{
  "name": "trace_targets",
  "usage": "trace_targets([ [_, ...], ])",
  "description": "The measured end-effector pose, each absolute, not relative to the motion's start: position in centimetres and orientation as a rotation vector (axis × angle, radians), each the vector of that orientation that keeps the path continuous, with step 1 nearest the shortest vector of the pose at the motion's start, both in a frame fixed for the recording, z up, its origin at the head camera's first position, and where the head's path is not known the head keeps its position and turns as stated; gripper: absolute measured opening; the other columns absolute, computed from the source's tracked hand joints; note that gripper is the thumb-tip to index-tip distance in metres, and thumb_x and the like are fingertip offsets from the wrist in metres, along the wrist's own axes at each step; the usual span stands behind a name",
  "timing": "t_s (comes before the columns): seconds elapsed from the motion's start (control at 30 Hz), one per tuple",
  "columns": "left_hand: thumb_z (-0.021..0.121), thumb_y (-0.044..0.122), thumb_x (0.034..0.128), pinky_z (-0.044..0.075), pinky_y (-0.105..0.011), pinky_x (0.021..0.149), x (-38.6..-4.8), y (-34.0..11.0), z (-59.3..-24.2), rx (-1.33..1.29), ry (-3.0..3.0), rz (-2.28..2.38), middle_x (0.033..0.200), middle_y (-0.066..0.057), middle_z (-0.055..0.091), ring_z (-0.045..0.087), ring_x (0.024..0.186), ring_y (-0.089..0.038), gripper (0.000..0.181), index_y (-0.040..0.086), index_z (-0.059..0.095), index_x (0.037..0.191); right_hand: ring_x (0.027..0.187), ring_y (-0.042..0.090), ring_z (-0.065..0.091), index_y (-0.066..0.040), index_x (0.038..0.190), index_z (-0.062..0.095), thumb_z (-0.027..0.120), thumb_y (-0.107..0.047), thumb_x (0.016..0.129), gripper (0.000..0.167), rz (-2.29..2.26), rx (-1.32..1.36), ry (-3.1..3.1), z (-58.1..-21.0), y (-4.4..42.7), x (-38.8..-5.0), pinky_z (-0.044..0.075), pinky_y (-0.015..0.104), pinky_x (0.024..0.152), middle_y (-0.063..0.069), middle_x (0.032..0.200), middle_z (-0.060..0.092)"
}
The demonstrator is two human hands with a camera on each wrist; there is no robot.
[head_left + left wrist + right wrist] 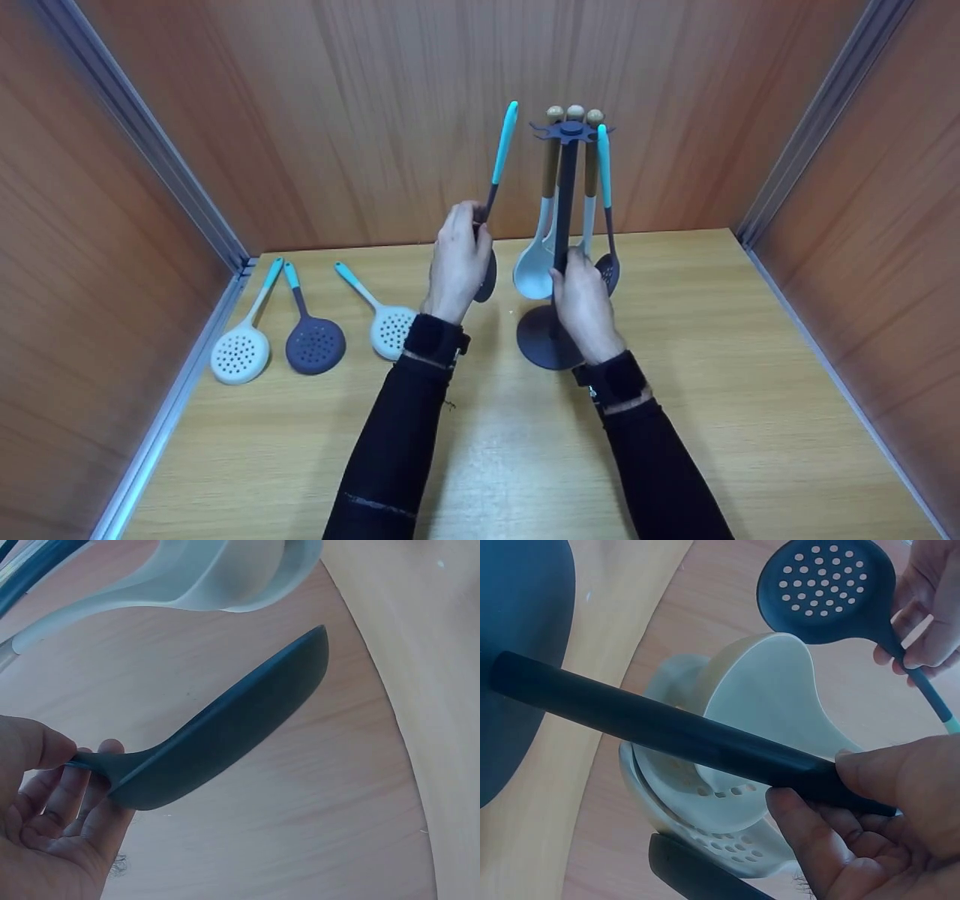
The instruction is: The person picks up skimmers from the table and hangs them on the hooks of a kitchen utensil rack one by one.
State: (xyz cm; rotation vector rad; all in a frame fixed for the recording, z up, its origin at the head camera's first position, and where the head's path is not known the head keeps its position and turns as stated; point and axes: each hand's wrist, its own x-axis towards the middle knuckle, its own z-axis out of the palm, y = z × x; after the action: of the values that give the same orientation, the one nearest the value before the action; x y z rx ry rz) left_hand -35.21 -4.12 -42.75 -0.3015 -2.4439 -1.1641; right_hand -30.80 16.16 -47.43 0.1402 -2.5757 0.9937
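My left hand (457, 259) pinches a dark skimmer (505, 142) low on its shaft, turquoise handle up and bowl hanging down. In the left wrist view the skimmer (232, 731) shows side-on; in the right wrist view its round holes show. My right hand (585, 304) grips the dark pole of a utensil stand (568, 202), above its round base (525, 607). From the stand hang several utensils: a white ladle (765, 690), white perforated utensils (731, 844) behind it, and another dark skimmer (606, 172) with a turquoise handle. The held skimmer is apart from the stand.
On the wooden table (750, 420), left of my arms, lie a white skimmer (240, 352), a dark skimmer (315, 345) and another white skimmer (390, 330), partly behind my left wrist. Wood panels (375, 112) enclose the back and both sides.
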Motion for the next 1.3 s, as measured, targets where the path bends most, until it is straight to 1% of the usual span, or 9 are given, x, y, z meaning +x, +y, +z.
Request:
trace_targets([
  [0.1, 0.060, 0.005, 0.1205, 0.067, -0.047, 0.119, -35.04, -3.98, -42.59, -0.306, -2.436, -1.156, 0.142, -0.015, 0.073, 0.077, 0.134, -0.030, 0.029, 0.004, 0.065, 0.149, 0.124, 0.048, 0.079, 0.010, 0.139, 0.063, 0.069, -0.009, 0.118, 0.029, 0.998, 0.138, -2.576, -47.44, 16.16, -30.80, 0.068, 0.060, 0.101, 0.032, 0.130, 0.075],
  [0.33, 0.061, 0.004, 0.1187, 0.067, -0.047, 0.115, -34.76, -3.83, -42.46, -0.347, -2.391, -1.122, 0.140, -0.017, 0.075, 0.077, 0.130, -0.032, 0.027, 0.003, 0.069, 0.144, 0.121, 0.052, 0.080, 0.012, 0.134, 0.064, 0.071, -0.006, 0.116, 0.026, 0.989, 0.166, -2.521, -47.65, 16.11, -30.73, 0.068, 0.063, 0.099, 0.034, 0.124, 0.076],
  [0.6, 0.061, 0.005, 0.1199, 0.067, -0.046, 0.117, -34.59, -3.77, -42.67, -0.343, -2.415, -1.137, 0.143, -0.017, 0.074, 0.077, 0.133, -0.032, 0.027, 0.003, 0.068, 0.146, 0.122, 0.050, 0.079, 0.011, 0.135, 0.065, 0.070, -0.007, 0.117, 0.026, 0.994, 0.159, -2.538, -47.65, 16.11, -30.78, 0.067, 0.062, 0.100, 0.033, 0.127, 0.076],
  [0.93, 0.062, 0.006, 0.1201, 0.067, -0.047, 0.117, -34.54, -3.80, -42.96, -0.327, -2.432, -1.138, 0.145, -0.015, 0.073, 0.076, 0.136, -0.031, 0.027, 0.005, 0.069, 0.147, 0.120, 0.049, 0.080, 0.009, 0.136, 0.064, 0.070, -0.009, 0.118, 0.026, 0.999, 0.131, -2.567, -47.48, 16.06, -30.90, 0.069, 0.061, 0.097, 0.031, 0.126, 0.076],
  [1.1, 0.064, 0.006, 0.1195, 0.067, -0.045, 0.116, -34.47, -3.80, -43.12, -0.357, -2.419, -1.108, 0.143, -0.015, 0.074, 0.077, 0.136, -0.031, 0.026, 0.005, 0.070, 0.145, 0.120, 0.049, 0.080, 0.010, 0.135, 0.065, 0.070, -0.008, 0.117, 0.026, 1.002, 0.140, -2.552, -47.59, 16.11, -30.87, 0.068, 0.061, 0.097, 0.032, 0.125, 0.076],
  [1.3, 0.063, 0.007, 0.1201, 0.068, -0.045, 0.111, -34.27, -3.70, -43.30, -0.383, -2.401, -1.091, 0.139, -0.015, 0.075, 0.078, 0.131, -0.030, 0.025, 0.004, 0.071, 0.144, 0.118, 0.052, 0.079, 0.012, 0.133, 0.063, 0.071, -0.004, 0.115, 0.025, 0.974, 0.181, -2.509, -47.82, 16.16, -30.79, 0.067, 0.063, 0.098, 0.033, 0.122, 0.076],
])
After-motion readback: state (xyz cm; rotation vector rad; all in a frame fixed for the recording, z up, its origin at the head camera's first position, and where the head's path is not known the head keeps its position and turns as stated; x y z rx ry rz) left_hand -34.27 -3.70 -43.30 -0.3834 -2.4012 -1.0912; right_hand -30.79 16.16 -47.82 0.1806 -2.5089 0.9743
